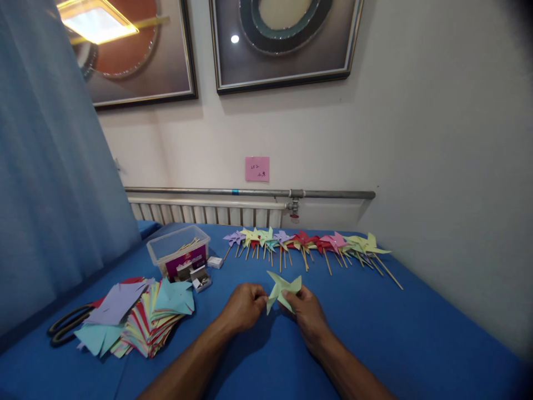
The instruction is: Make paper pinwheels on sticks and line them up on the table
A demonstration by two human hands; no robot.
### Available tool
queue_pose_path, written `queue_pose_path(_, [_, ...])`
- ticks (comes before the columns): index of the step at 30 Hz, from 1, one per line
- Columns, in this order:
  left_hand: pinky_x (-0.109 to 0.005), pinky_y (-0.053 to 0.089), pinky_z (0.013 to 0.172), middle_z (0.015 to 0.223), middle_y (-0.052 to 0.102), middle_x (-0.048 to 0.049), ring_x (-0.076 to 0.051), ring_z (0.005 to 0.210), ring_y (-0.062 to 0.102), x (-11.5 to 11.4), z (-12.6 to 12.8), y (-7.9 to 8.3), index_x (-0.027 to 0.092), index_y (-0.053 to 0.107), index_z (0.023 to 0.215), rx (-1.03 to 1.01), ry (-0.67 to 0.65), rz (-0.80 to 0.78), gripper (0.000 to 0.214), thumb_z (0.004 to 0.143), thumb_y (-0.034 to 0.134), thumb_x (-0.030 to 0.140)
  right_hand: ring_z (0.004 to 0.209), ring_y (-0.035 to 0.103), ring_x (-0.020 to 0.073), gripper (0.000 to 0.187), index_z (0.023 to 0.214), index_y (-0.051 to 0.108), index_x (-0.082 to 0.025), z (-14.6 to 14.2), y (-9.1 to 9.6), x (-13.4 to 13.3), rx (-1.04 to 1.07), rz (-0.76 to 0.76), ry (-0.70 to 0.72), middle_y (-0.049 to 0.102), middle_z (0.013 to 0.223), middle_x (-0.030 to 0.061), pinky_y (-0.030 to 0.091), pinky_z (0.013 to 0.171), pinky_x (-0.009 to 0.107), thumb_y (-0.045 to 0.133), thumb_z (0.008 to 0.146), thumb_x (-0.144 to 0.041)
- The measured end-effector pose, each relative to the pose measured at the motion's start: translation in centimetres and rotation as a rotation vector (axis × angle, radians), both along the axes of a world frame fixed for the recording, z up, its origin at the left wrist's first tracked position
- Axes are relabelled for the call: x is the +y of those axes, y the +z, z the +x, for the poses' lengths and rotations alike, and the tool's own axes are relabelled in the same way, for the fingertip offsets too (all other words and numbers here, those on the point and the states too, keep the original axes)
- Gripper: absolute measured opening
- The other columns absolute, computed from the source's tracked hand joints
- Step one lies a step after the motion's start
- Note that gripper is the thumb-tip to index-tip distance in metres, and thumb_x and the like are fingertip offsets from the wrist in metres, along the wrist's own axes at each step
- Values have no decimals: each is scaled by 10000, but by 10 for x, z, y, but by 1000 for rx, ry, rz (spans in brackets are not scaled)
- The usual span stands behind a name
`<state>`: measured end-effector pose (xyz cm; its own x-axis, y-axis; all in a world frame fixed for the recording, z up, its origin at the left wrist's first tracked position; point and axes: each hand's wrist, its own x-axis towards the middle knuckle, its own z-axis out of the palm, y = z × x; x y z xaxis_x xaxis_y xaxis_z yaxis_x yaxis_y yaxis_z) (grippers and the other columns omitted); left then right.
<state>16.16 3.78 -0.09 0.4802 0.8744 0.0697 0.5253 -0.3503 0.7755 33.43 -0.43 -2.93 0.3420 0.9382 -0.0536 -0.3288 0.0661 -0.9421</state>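
Observation:
A pale green paper pinwheel (285, 291) is held above the blue cover by my right hand (307, 316), thumb on its front and fingers behind. No stick shows on it. Just left of its blades is my left hand (246, 305), fingers pinched together; whatever is between them is too small or hidden. Left of my hands lies a fanned stack of coloured paper squares (154, 319) with slits cut in. A small open box (201, 279) with tiny metal pieces stands behind that stack.
Finished pinwheels on sticks (306, 241) lie in a row along the back. A plastic tub (179, 250) holds wooden sticks, with a small white box (215, 262) beside it. Black-handled scissors (69, 328) rest under purple paper at left. A blue curtain (54, 155) hangs left; a radiator (208, 213) lines the wall.

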Motion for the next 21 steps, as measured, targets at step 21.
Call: queue_pose_path(21, [-264,335,691,890,738,-28,-164,805,617,3,-5,0,189,753,896,237,55,210,162,862,596,166,652,684,202,297,839,720,-222,29,4,10,-11,-27,-140,747,740,-7,569,626,309,813,580,-333])
